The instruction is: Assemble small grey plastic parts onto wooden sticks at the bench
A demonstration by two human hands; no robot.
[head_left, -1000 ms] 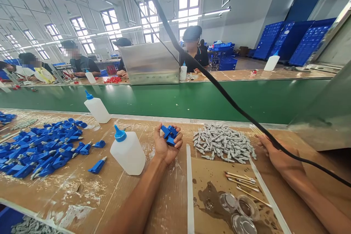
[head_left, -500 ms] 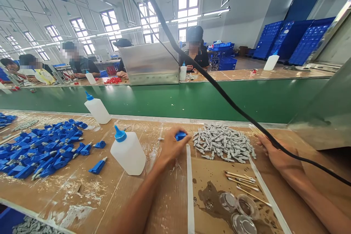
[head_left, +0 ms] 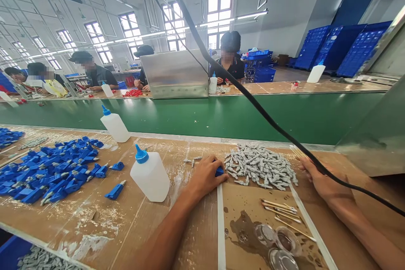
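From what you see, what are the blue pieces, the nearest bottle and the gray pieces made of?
Blue pieces: likely hard plastic; evenly colored, smooth, slightly shiny faces.
Nearest bottle: probably plastic; milky, translucent, smooth body under an opaque blue cap.
Gray pieces: matte and dull; perhaps molded plastic, though cast metal can't be ruled out.

We see tall paned windows (head_left: 220, 8) along the pale far wall (head_left: 284, 12), all bright. Tube lights (head_left: 252, 14) lit overhead. Blue crates (head_left: 344, 48) stacked far right. Green strip (head_left: 190, 122) runs left to right between our near desk (head_left: 202, 228) and the far desk (head_left: 268, 87).
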